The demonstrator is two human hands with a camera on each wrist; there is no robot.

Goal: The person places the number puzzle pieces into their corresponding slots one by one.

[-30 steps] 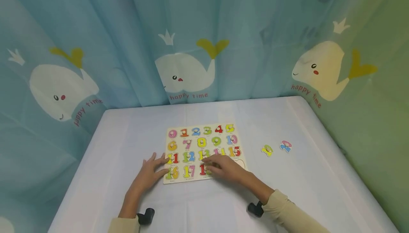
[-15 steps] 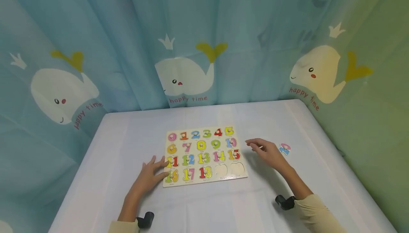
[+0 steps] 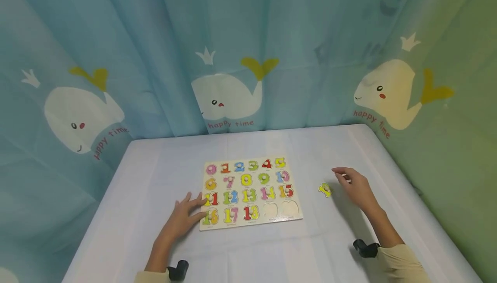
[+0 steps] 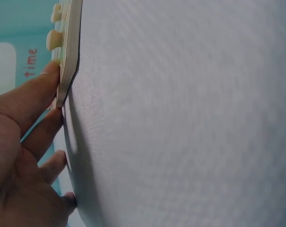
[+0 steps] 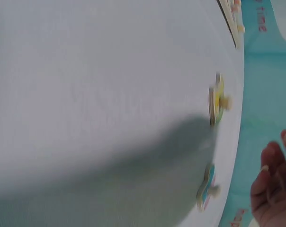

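Note:
A wooden number puzzle board with knobbed numerals lies mid-table; two bare recesses show at its lower right. My left hand rests at the board's left edge with spread fingers. In the left wrist view its thumb touches the board's top and the index finger its side. A yellow-green number piece lies right of the board. Above the table to the right of it hovers my right hand, its fingers loosely bent and holding nothing. The blue-pink number piece lies on the table, hidden behind this hand in the head view.
A white cloth covers the table. Blue-green curtains with printed whales hang behind and at both sides. Black wrist cameras project from the wrists over the tabletop.
My right hand has left the board's lower right and moved right, passing over the yellow-green piece, which shows again, and now covering the blue-pink piece. The left hand stays at the board's edge.

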